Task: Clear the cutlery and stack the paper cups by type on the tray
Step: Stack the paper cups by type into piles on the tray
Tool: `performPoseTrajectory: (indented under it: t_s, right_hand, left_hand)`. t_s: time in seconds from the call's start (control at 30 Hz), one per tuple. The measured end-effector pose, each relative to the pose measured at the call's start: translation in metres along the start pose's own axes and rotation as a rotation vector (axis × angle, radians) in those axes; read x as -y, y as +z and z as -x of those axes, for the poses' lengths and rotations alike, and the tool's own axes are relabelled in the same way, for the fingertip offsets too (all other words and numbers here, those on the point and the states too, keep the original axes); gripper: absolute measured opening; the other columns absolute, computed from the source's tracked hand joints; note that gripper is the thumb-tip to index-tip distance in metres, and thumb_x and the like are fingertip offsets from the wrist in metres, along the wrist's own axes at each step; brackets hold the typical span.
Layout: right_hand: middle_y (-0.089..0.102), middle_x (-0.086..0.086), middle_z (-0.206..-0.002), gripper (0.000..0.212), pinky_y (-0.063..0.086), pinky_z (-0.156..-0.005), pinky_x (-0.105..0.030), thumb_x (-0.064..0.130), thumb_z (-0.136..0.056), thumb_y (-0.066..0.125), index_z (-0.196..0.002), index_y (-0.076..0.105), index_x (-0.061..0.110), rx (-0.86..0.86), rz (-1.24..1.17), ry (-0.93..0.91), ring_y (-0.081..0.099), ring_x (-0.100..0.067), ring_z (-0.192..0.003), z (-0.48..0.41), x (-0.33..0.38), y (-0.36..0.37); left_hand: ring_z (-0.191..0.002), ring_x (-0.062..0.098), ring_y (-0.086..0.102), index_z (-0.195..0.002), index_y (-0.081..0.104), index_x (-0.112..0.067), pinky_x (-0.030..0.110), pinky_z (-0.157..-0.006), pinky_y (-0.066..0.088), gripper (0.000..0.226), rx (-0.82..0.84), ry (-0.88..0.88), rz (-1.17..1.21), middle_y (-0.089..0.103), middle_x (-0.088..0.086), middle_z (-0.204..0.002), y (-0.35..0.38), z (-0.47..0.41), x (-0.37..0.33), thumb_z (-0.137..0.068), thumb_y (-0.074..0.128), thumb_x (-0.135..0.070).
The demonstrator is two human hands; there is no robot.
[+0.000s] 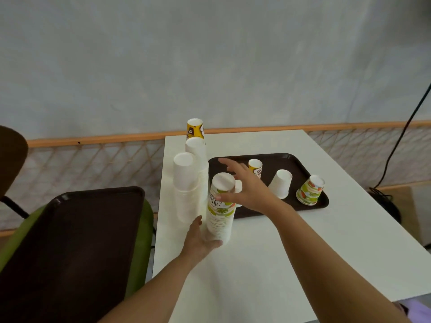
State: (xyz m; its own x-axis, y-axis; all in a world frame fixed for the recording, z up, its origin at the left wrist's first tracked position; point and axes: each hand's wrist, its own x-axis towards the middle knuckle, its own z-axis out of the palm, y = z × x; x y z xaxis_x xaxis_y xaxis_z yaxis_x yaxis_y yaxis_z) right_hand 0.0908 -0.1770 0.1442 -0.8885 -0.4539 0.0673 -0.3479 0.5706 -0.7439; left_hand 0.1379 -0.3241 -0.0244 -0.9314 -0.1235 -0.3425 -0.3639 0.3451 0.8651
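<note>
A tall stack of green-printed cups [221,206] stands upside down on the white table [256,264] next to the brown tray [300,164]. My left hand [200,238] grips its base. My right hand [247,185] hovers open beside the stack's top, fingers spread, thumb near the top cup. Behind stand two plain white stacks [186,183] [197,155] and a yellow-printed stack [195,128]. On the tray sit single upturned cups: a yellow one [255,166], a white one [281,183], a green one [310,191]. Another small white cup is mostly hidden by my right hand.
A second brown tray [77,243] lies on a green chair [144,234] at the left of the table. A dark chair back [10,157] is at the far left. A black cable [401,136] hangs at the right by the wall.
</note>
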Motion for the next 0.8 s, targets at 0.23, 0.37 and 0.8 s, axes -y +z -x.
performPoseTrajectory:
  t_s: [0.23, 0.37, 0.8]
  right_hand:
    - [0.050, -0.001, -0.128, 0.055, 0.051, -0.089, -0.030, 0.025, -0.082, 0.070, -0.131, 0.044, 0.029, 0.064, -0.015, -0.010, 0.053, -0.017, -0.110, -0.006, -0.019, -0.003]
    - [0.047, 0.001, -0.129, 0.054, 0.049, -0.088, -0.026, 0.027, -0.083, 0.069, -0.130, 0.043, 0.032, 0.093, -0.064, -0.026, 0.050, -0.012, -0.108, -0.009, -0.030, -0.005]
    - [0.045, -0.003, -0.131, 0.063, 0.048, -0.098, -0.036, 0.027, -0.083, 0.069, -0.136, 0.035, 0.026, 0.139, -0.146, -0.107, 0.050, -0.019, -0.117, -0.019, -0.050, -0.023]
  left_hand:
    - [-0.120, 0.024, 0.054, -0.135, 0.037, -0.017, 0.035, -0.101, 0.045, 0.098, -0.110, -0.034, 0.074, 0.056, 0.001, -0.131, 0.026, -0.011, -0.011, -0.053, 0.090, -0.025]
    - [-0.114, 0.025, 0.057, -0.128, 0.047, -0.016, 0.026, -0.089, 0.044, 0.085, -0.194, -0.066, 0.103, 0.060, 0.004, -0.125, 0.037, -0.013, -0.017, -0.055, 0.089, -0.021]
    - [-0.114, 0.028, 0.055, -0.117, 0.050, -0.027, 0.047, -0.097, 0.049, 0.097, -0.370, -0.134, 0.137, 0.060, 0.000, -0.117, 0.060, -0.009, -0.016, -0.028, 0.080, -0.053]
